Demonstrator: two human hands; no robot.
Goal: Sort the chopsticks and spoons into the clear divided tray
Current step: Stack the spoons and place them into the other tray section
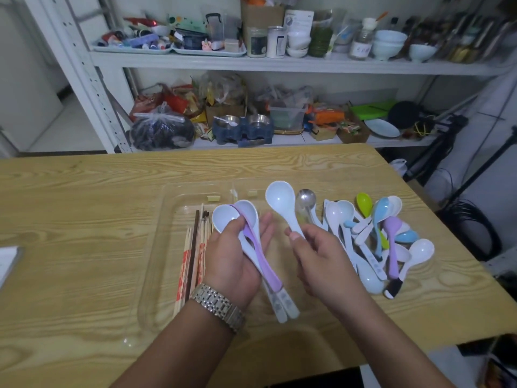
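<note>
Chopsticks (193,256) already down in tray (156,247), left compartment. Left hand (235,256) grips spoon bundle (251,239) above tray; right hand (316,256) fingers pinch white spoon (281,198) handle. Spoon pile (377,236) waits on table (84,205). Roughly halfway, I'd say.

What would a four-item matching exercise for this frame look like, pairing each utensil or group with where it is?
Things:
1. chopsticks
2. large white spoon
3. green spoon
4. spoon bundle

Places:
A. pinched by the right hand
B. in the loose pile on the table
C. gripped in the left hand
D. lying in the left part of the clear tray

Pairs: 1-D, 2-A, 3-B, 4-C
</note>
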